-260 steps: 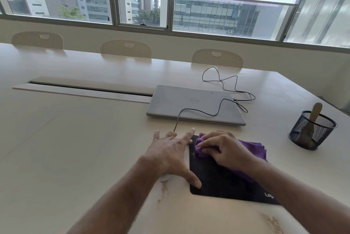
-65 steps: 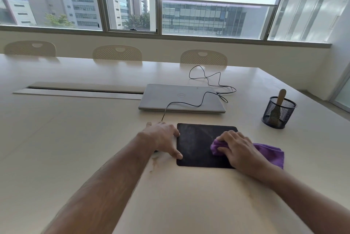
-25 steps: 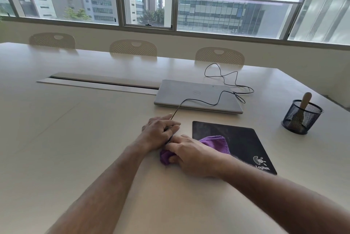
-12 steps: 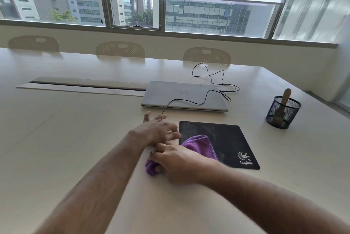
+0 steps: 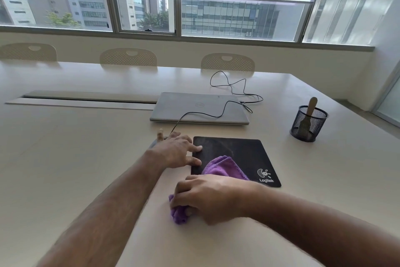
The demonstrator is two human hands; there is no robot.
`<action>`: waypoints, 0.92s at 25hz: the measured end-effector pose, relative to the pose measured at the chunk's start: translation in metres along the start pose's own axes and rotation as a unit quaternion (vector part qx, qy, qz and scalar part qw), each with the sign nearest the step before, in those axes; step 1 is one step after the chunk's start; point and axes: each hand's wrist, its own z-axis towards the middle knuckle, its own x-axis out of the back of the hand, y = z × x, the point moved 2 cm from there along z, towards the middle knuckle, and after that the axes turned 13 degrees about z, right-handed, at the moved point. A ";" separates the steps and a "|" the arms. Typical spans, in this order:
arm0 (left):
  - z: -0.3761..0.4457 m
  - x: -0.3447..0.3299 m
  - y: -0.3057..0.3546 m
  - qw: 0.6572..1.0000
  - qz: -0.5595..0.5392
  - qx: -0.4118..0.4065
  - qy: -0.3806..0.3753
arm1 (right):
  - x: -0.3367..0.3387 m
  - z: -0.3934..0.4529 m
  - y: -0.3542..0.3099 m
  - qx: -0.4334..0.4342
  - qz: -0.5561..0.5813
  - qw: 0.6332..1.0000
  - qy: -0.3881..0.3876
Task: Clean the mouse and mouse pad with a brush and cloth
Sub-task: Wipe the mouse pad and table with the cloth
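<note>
Now, line by line:

Right hand: right hand [image 5: 207,197] sits low in the middle of the frame, fingers curled round a bunched purple cloth [image 5: 223,167] and holding it down on the worktop [image 5: 75,158].

Cloth: one end pokes out under the fingers at the lower left of the hand; the other end trails up and right onto the lower left corner of the mouse pad [image 5: 238,154].

Left hand: left hand [image 5: 173,152] lies just above the right one, at the pad's left edge, fingers fairly straight and spread, two fingertips resting on the pad's border. The two hands are close together, not touching.

Mouse: mostly hidden under the left hand; only a grey sliver shows at its left side, and whether the hand grips it I cannot tell.

Cable: a thin black cable [image 5: 201,113] runs from the left hand up across the lid of a shut grey laptop [image 5: 194,102] and loops on the worktop behind it.

Mouse pad: black, flat, centre of the frame, white logo at its lower right corner.

Brush: brush [image 5: 311,104] stands handle-up in a black mesh cup [image 5: 308,124] at the right of the frame, well apart from the pad.

Background: three pale chairs [image 5: 128,57] along the worktop's far side, under the windows.
</note>
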 end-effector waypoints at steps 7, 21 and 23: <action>-0.008 0.000 0.007 0.999 -0.013 0.029 0.023 | 0.008 -0.059 0.024 -0.016 0.002 1.000 -0.027; -0.040 -0.029 0.019 0.969 -0.002 0.088 0.232 | 0.009 -0.168 0.078 -0.148 0.035 0.986 0.073; -0.042 -0.032 0.019 0.964 -0.010 0.090 0.251 | 0.004 -0.188 0.084 -0.182 0.051 0.975 0.120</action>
